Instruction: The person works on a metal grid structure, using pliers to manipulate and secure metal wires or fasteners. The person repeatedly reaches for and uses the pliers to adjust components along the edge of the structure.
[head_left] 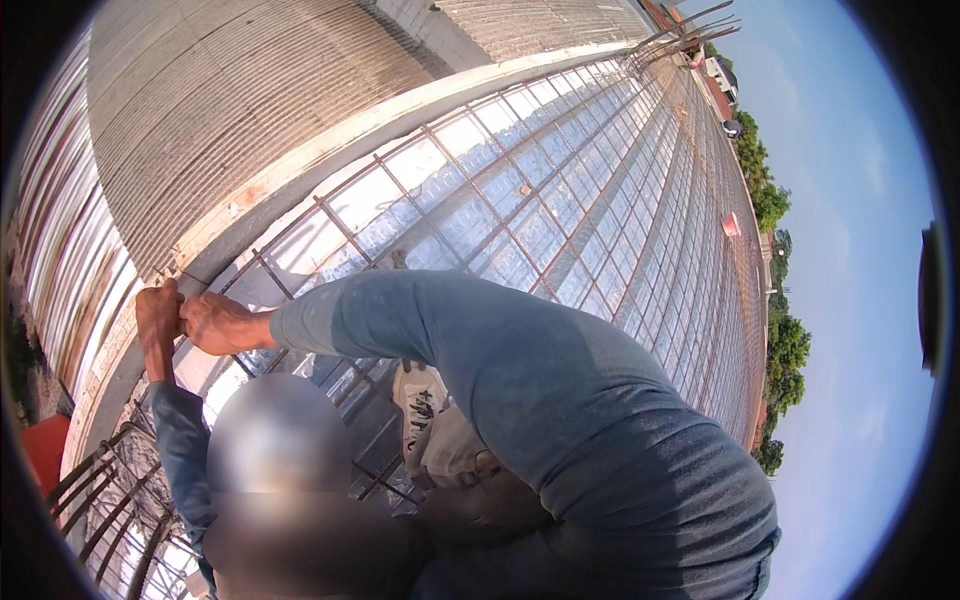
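Note:
Both of my hands meet at the inner edge of a pale concrete ledge (pixel 330 135), beside the outer bars of a rebar grid (pixel 470 180). My left hand (pixel 158 312) is closed, with the fingers bent in. Pressed up against it is my right hand (pixel 222 323), curled into a fist. Whatever lies between the fingers is hidden or too small to make out. A rebar end sticks out just past the right hand. Grey-blue sleeves (pixel 500 330) cover both arms, and the right arm hides part of the grid.
Shiny silvery sheeting (pixel 520 265) lies under the grid. Corrugated roofing (pixel 260 90) stretches beyond the ledge. Bent rebar ends (pixel 110 490) project at the lower left, near a red object (pixel 45 450). A shoe (pixel 415 405) stands on the grid. Further off is a pinkish bucket-like object (pixel 732 224).

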